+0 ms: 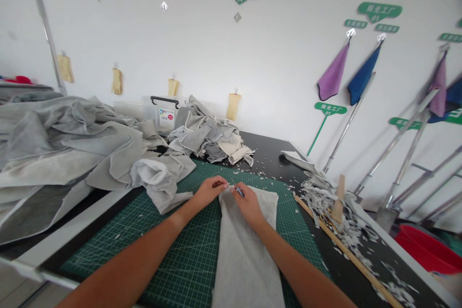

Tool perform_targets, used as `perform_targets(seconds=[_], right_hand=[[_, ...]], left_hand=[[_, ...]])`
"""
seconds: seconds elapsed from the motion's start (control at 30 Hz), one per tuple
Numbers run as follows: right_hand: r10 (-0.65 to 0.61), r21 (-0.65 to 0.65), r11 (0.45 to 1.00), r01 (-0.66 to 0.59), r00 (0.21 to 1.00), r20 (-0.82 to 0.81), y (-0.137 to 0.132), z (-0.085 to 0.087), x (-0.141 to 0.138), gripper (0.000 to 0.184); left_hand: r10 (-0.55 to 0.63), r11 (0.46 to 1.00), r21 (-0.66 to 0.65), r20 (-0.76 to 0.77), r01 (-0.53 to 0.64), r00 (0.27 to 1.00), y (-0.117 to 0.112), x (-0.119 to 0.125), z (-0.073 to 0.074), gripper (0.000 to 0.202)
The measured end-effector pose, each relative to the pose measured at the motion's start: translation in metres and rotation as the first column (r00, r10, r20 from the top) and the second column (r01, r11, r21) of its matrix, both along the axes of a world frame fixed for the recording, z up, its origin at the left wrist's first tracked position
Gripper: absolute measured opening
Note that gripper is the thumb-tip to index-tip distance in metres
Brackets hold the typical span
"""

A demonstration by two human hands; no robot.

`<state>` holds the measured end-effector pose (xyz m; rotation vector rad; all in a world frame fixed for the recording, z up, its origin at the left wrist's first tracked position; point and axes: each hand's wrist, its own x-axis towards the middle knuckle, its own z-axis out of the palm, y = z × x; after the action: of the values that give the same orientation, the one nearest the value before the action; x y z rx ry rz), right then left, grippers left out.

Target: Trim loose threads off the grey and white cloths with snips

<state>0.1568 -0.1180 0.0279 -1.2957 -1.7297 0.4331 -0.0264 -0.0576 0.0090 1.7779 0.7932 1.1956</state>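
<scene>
A long light-grey cloth piece (249, 250) lies flat on the green cutting mat (184, 245), reaching from the near edge to both hands. My left hand (212, 190) is closed in a pinch on the cloth's far left corner. Just beside it, my right hand (247, 202) rests over the cloth's far end, its fingers closed on a small blue-handled tool (239, 192). Thin metal shows at the tool's front, close to the left fingertips; its exact kind is too small to tell.
Large heaps of grey cloth (68, 139) cover the left side. Another cloth pile (209, 132) and a clear plastic box (164, 113) stand at the back. Rightward lie a wooden strip (346, 250), a wooden block (338, 199) and cloth scraps (355, 221). A red basin (429, 250) is beyond the table edge.
</scene>
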Motion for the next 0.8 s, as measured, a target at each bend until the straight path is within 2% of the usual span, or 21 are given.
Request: perform_targets(seconds=[0.27, 0.47, 0.57, 0.8], right_hand=[[0.004, -0.003, 1.000, -0.004, 1.000, 0.002, 0.0012, -0.0010, 0.0002, 0.024], [-0.014, 0.000, 1.000, 0.014, 1.000, -0.008, 0.0018, -0.0020, 0.0008, 0.023], [-0.011, -0.003, 1.000, 0.010, 1.000, -0.010, 0.0013, -0.0016, 0.0008, 0.025], [-0.043, 0.013, 0.999, 0.044, 0.998, -0.052, -0.0070, 0.0059, -0.0008, 0.027]], left_hand=[[0.029, 0.999, -0.030, 0.049, -0.028, 0.998, -0.0006, 0.0003, 0.0018, 0.025], [-0.018, 0.995, -0.092, 0.074, 0.025, 0.997, -0.0050, 0.0006, 0.0071, 0.031], [-0.007, 0.995, -0.099, 0.071, 0.014, 0.997, -0.0059, 0.0008, 0.0089, 0.031], [0.031, 0.996, -0.088, 0.073, -0.024, 0.997, -0.0027, 0.0018, 0.0046, 0.030]])
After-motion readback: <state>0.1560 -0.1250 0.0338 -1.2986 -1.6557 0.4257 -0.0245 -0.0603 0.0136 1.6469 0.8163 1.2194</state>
